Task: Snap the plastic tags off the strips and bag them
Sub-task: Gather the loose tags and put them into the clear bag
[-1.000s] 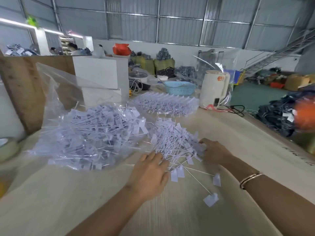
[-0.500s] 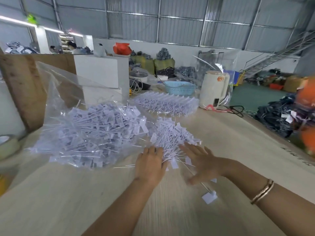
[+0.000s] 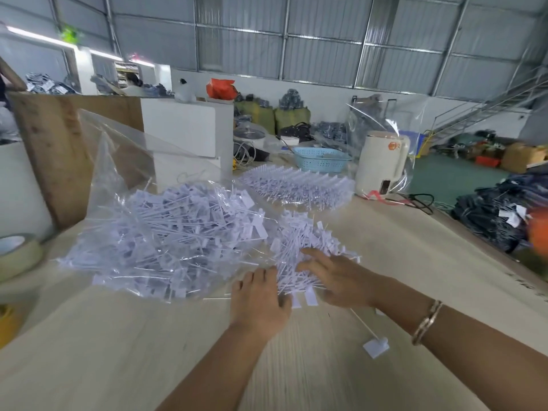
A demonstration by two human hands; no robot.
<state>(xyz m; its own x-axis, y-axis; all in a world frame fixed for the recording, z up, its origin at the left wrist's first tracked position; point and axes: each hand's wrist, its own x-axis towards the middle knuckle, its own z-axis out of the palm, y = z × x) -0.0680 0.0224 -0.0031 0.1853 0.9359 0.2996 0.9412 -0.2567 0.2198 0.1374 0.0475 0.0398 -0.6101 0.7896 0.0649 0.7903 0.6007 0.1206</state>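
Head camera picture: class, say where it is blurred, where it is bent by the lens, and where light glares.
Head view: motion blur smears the orange object at the right edge and softens the left hand and right hand; the wide lens bows the wall panels and the staircase; glare streaks the clear bag of tags; a ceiling light strip is blown out.

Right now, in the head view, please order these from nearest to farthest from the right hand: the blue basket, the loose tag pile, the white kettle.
From the right hand:
1. Loose tag pile, under its fingers.
2. White kettle, far right.
3. Blue basket, behind the strips; close to the kettle's distance.
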